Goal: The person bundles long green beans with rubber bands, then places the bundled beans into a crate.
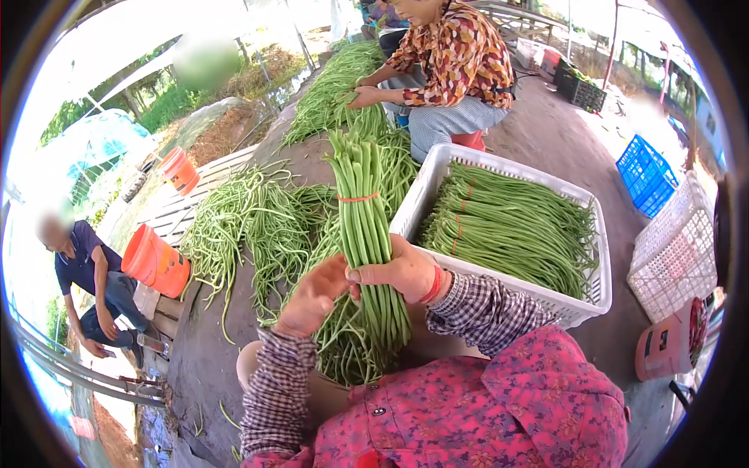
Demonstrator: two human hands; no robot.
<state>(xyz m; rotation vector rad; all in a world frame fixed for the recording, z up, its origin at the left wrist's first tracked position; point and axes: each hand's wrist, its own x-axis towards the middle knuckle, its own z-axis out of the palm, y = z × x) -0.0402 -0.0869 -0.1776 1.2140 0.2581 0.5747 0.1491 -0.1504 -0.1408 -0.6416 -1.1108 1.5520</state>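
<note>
A bundle of long green beans stands nearly upright in front of me, with a red rubber band round its upper part. My right hand is wrapped round the middle of this bundle, thumb across its front. Red bands circle the right wrist. Close against the bundle's left side is my left hand, its fingers loosely curled and apart from the thumb, with nothing seen in it. Loose long beans lie beneath and behind the bundle.
At right stands a white crate of banded bean bundles. More loose beans lie left. A person handles beans ahead; another sits left near orange buckets. Blue and white baskets stand far right.
</note>
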